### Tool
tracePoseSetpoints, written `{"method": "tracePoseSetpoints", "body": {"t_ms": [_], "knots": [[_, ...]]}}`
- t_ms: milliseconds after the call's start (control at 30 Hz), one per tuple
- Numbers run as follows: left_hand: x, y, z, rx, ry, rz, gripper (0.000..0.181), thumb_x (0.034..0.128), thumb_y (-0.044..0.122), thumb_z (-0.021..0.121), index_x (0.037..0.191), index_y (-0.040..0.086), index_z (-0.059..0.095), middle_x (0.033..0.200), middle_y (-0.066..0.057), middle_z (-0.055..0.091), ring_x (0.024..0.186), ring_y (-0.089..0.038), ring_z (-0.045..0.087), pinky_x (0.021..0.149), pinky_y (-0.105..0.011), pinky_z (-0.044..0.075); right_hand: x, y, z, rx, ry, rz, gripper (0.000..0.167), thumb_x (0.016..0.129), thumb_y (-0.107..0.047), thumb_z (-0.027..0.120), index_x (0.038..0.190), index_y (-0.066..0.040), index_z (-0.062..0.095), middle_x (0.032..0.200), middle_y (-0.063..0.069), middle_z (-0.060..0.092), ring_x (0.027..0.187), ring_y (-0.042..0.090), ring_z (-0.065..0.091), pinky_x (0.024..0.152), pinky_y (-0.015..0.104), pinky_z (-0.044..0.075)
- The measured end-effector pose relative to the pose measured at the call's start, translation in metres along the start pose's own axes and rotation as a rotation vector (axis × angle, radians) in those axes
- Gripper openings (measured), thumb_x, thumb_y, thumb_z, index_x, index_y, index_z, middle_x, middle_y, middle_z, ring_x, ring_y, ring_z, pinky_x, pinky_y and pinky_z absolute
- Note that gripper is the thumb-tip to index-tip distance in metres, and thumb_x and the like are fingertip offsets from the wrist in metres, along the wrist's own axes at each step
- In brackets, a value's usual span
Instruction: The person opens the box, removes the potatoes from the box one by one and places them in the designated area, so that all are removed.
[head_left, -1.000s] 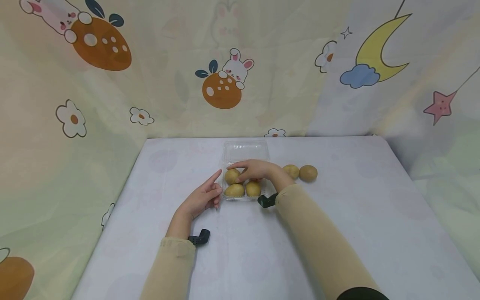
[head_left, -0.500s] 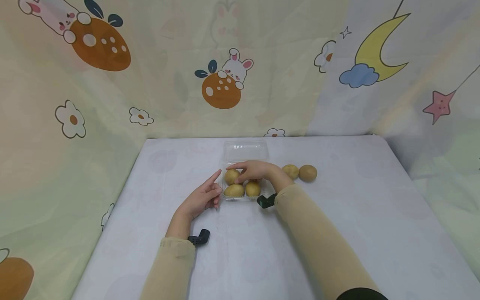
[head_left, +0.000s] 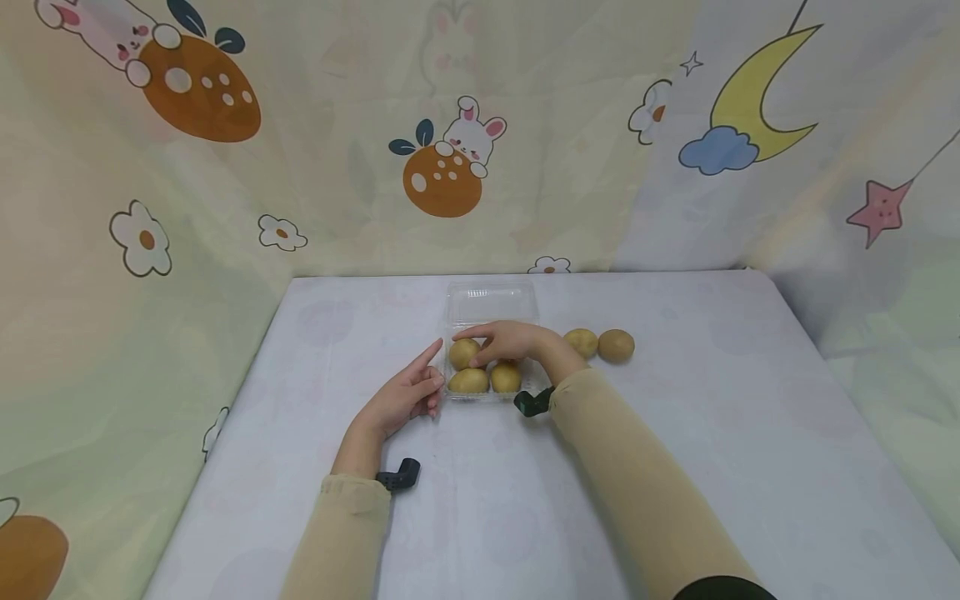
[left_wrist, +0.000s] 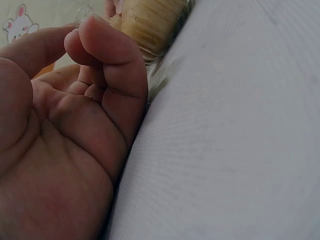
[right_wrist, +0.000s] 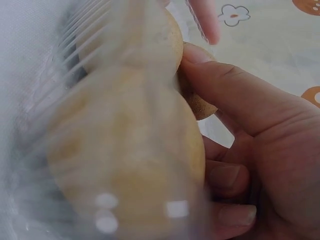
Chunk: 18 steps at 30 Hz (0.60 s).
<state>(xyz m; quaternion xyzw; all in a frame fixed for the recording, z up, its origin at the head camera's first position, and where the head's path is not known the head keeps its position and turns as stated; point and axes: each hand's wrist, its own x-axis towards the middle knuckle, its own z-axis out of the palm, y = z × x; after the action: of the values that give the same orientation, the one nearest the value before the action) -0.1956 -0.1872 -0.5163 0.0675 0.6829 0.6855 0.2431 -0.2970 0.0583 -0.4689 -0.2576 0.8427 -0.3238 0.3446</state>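
A clear plastic clamshell box (head_left: 532,383) stands on the table, its lid (head_left: 491,302) laid back. Inside it show a back-left potato (head_left: 463,353), a front-left potato (head_left: 468,382) and a front-right potato (head_left: 506,377). My right hand (head_left: 517,340) reaches over the box and holds the back-left potato, thumb on its near right side and index finger along its far side. The right wrist view shows the thumb (right_wrist: 220,75) against this potato (right_wrist: 197,107). My left hand (head_left: 405,393) is at the box's left side, index finger extended by the rim, other fingers loosely bent and holding nothing.
Two more potatoes, a paler one (head_left: 581,342) and a browner one (head_left: 617,346), lie side by side on the table (head_left: 720,417) to the right of the box. A printed cloth (head_left: 330,167) hangs behind and at the sides.
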Motion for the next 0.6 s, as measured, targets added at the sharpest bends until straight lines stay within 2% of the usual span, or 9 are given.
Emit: {"method": "tracePoseSetpoints", "body": {"t_ms": [300, 600], "knots": [[0.0007, -0.001, -0.0014, 0.007, -0.001, -0.005, 0.066, 0.1012, 0.021, 0.056, 0.154, 0.045, 0.025, 0.086, -0.002, 0.047, 0.07, -0.015, 0.047, 0.064, -0.029, 0.052, 0.0002, 0.0, 0.0004, -0.01, 0.005, 0.01, 0.055, 0.089, -0.043, 0.071, 0.139, -0.051, 0.049, 0.145, -0.004, 0.048, 0.127, 0.02, 0.044, 0.114, 0.049, 0.029], [0.0005, -0.0018, -0.0014, 0.004, 0.004, -0.004, 0.065, 0.1009, 0.022, 0.057, 0.153, 0.046, 0.026, 0.086, -0.003, 0.047, 0.07, -0.015, 0.047, 0.064, -0.029, 0.052, -0.0002, -0.0008, 0.0005, -0.005, -0.002, 0.0, 0.056, 0.09, -0.04, 0.07, 0.141, -0.046, 0.049, 0.144, -0.004, 0.048, 0.126, 0.02, 0.043, 0.113, 0.047, 0.03]]}}
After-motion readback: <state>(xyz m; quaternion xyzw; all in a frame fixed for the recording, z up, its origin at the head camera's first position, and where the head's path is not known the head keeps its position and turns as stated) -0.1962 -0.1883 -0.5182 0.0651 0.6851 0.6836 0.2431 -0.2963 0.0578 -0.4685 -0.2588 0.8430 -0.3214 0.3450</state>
